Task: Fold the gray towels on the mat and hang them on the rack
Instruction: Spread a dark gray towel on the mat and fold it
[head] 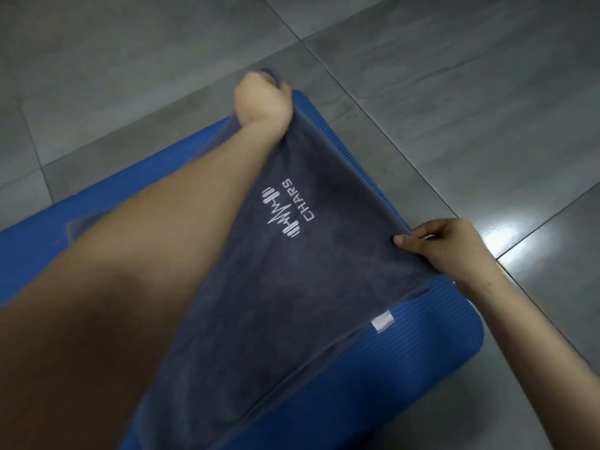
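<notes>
Gray towel (324,271) held taut over blue mat (422,345), likely for flat fold: far corner clenched by left hand (261,100), near corner pinched by right hand (454,248) fingers (431,226).

The gray towel (292,287), dark, with a white barbell-and-pulse logo (285,211) reading CHARS and a small white tag (382,321) at its hem, lies lengthwise on the blue ribbed mat (422,345), along the mat's right edge. The left hand (259,99) grips its corner at the mat's far end; the right hand (451,248) pinches its right edge
</notes>
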Available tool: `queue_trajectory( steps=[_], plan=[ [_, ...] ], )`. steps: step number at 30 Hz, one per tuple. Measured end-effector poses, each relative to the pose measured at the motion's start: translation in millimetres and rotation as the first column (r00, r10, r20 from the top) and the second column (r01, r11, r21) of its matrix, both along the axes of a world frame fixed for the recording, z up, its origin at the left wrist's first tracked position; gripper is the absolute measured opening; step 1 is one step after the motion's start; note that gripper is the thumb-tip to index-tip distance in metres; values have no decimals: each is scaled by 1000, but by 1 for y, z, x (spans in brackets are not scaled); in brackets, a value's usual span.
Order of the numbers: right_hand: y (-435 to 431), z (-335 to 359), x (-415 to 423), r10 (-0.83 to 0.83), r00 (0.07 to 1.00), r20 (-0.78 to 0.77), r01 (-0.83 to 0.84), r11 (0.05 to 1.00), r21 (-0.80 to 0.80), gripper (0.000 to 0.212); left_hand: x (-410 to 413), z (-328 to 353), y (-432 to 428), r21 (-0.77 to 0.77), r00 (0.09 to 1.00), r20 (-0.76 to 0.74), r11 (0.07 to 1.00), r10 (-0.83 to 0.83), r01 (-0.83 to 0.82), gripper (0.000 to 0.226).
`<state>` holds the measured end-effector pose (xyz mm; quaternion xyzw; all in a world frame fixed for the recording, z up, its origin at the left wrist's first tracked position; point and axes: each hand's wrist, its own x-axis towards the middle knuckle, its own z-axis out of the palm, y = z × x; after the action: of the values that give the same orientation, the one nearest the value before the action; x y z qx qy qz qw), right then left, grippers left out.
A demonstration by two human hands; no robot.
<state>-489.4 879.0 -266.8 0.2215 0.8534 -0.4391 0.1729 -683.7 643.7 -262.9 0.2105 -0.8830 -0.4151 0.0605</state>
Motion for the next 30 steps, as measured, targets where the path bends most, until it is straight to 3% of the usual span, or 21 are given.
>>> queue_trajectory(
  steps=[4,7,12,15,19,22,25,27,30],
  plan=[
    [2,-34,-4,133,987,95,-158,924,348,16,22,-36,17,-70,974,162,983,-158,171,29],
    [-2,-40,7,142,986,92,-169,868,468,26,59,-45,6,-126,941,135,937,-310,326,29],
    [0,-40,26,126,992,14,-118,878,463,31,138,-53,-45,-293,928,107,881,-356,372,27],
    [3,-40,35,26,998,-58,-3,931,364,25,201,-59,-76,-399,880,130,788,-457,469,20],
    [15,-46,46,-82,985,-149,116,964,239,5,270,-65,-107,-395,768,280,660,-576,639,41],
    [19,-48,51,-89,979,-186,136,956,259,7,301,-70,-126,-424,779,320,654,-539,626,47],
    [19,-57,58,56,991,-125,11,876,481,23,335,-68,-135,-446,793,346,655,-501,609,47],
    [17,-61,64,183,965,-186,-39,805,591,28,359,-62,-135,-450,781,345,639,-520,624,43],
    [16,-67,76,518,782,-346,-80,634,769,22,398,-58,-141,-409,730,377,604,-571,684,38]
  ],
)
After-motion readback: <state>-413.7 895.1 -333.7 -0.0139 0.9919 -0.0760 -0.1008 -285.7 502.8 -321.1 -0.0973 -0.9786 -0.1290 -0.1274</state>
